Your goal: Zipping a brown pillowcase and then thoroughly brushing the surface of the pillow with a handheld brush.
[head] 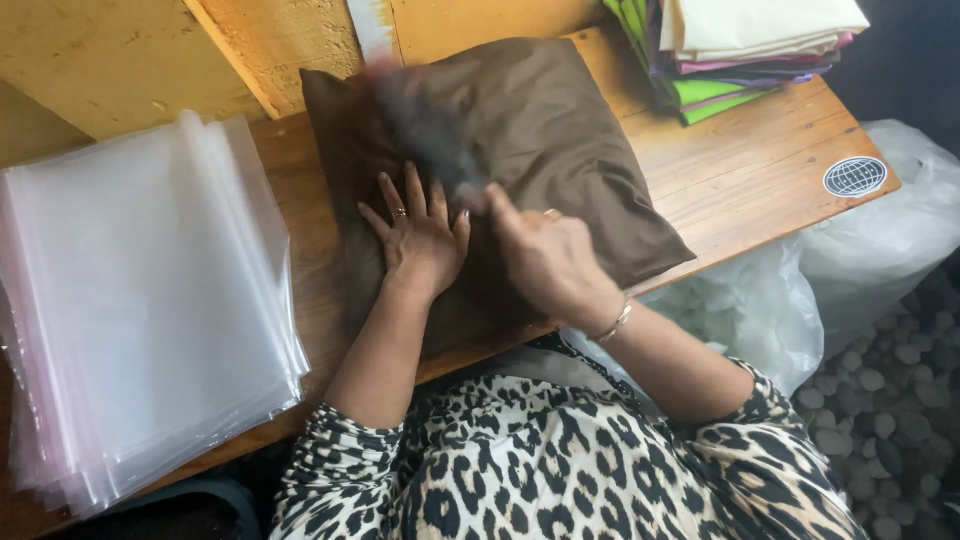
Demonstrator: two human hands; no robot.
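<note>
Your left hand (420,240) lies flat, fingers (412,195) spread, pressing the brown folded cloth (540,130) at mid counter (740,170); it grips nothing. Your right hand (545,260) sits on the cloth just beside it, motion-blurred; whether it pinches fabric, you cannot tell. Step, as judged: smoothing the fold. Next calls for keeping the left palm down as anchor. Clear bags (140,310) stacked left.

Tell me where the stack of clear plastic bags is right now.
In the head view, the stack of clear plastic bags lies at the left end of the wooden table, left of the brown cushion under the left hand.
</note>
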